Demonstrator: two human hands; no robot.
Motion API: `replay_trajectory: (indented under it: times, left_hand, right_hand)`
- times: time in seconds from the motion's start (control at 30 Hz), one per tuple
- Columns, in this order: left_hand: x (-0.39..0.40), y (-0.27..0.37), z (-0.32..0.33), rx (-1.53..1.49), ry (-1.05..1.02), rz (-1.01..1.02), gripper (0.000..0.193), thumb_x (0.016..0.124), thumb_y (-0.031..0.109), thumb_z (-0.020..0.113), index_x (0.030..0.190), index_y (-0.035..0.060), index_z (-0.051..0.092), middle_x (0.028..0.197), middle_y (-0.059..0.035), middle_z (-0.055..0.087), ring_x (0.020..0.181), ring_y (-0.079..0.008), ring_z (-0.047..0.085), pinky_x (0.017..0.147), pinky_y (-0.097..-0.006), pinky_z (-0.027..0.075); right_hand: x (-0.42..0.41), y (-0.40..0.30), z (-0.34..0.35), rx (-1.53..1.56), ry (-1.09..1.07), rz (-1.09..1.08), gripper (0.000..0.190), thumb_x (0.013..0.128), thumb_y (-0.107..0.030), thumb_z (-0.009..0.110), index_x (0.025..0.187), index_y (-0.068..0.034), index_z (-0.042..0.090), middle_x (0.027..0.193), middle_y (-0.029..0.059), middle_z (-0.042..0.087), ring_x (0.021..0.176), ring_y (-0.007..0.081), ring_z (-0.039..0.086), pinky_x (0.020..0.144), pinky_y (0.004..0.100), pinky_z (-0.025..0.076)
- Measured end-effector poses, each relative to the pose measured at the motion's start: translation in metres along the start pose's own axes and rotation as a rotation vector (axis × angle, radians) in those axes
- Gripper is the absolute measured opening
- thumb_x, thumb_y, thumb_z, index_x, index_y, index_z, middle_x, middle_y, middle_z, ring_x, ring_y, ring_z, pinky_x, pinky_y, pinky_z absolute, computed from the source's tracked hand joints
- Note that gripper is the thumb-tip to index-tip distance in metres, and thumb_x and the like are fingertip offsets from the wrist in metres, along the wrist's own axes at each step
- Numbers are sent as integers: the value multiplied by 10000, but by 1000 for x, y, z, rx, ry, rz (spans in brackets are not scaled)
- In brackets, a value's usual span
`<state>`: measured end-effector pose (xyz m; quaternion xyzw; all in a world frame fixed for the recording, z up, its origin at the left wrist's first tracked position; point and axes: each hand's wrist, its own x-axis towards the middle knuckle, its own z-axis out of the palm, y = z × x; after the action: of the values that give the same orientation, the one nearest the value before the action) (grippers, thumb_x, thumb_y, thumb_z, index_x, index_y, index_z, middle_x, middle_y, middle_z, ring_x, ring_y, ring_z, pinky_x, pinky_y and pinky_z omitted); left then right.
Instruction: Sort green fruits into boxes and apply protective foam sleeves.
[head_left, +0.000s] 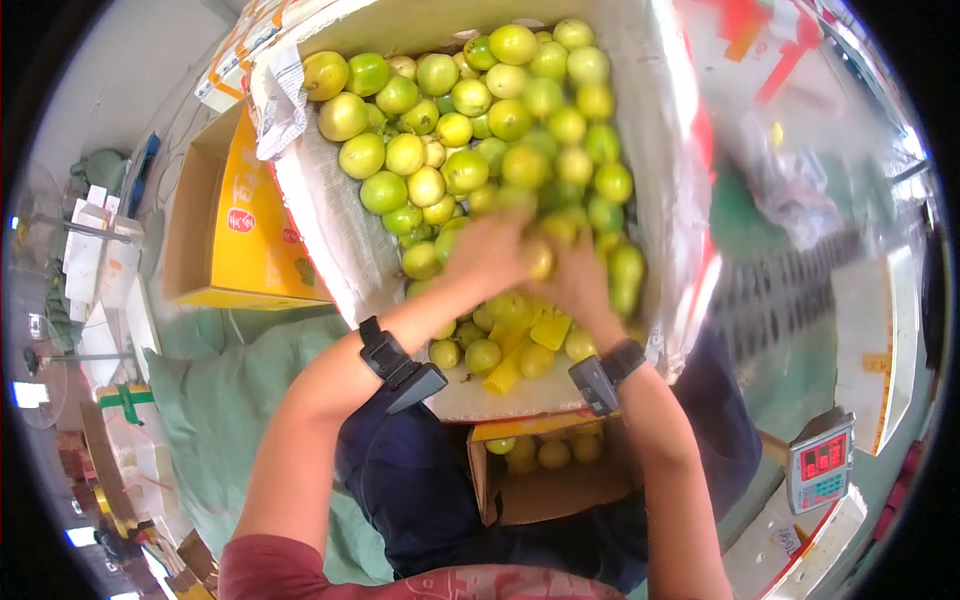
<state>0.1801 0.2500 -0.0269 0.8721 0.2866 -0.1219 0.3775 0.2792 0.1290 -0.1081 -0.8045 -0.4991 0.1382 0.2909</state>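
Observation:
In front of me a large paper-lined carton (330, 202) holds many round yellow-green fruits (465, 171), which look like passion fruit. My left hand (487, 251), blurred by motion, reaches in among them near the middle. Close beside it is my right hand (577, 281), also blurred, fingers down on the fruits. A yellowish fruit (538, 259) shows between the two hands; blur hides which of them grips it, if either. Yellow sleeve netting (511, 360) lies over the fruits just below my hands. Both wrists wear black straps with small devices.
A smaller carton (559, 502) with several fruits sits between my legs, under the large one. At left stands an open yellow carton (255, 232). On the right are a digital scale (821, 461), a white foam box (870, 352) and a crumpled clear plastic bag (787, 180).

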Motion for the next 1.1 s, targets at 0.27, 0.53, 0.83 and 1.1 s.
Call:
replay_trajectory:
  times: [0.27, 0.53, 0.83, 1.1]
  left_hand:
    - [48, -27, -26, 766, 456, 187, 786, 634, 302, 758, 1318, 192, 389, 1279, -119, 393, 1148, -332, 391, 848, -427, 450]
    - [72, 6, -7, 1169, 133, 176, 464, 632, 284, 745, 1042, 126, 597, 941, -38, 567, 988, -238, 527, 727, -364, 497]
    - [34, -18, -13, 718, 483, 382, 570, 555, 392, 764, 1036, 123, 617, 968, -13, 619, 906, -214, 537, 701, -345, 485]
    - [-49, 26, -5, 443, 742, 591, 591, 580, 382, 768, 1078, 107, 606, 905, -34, 637, 806, -230, 563, 712, -322, 483]
  right_hand:
    - [-2, 22, 45, 481, 252, 185, 628, 643, -369, 767, 1171, -125, 532, 1132, 267, 451, 1028, 384, 501, 864, 406, 433]
    - [-2, 22, 37, 607, 235, 197, 613, 648, -315, 775, 1146, -56, 529, 1090, 242, 536, 1067, 385, 485, 910, 409, 409]
    - [-38, 13, -6, 1087, 215, 199, 536, 748, -139, 699, 1205, 12, 464, 1106, 109, 557, 995, 161, 539, 857, 284, 444]
    - [-105, -5, -49, 1857, 43, 284, 574, 858, -501, 457, 1205, -44, 463, 1059, 125, 575, 891, 226, 595, 761, 340, 491]
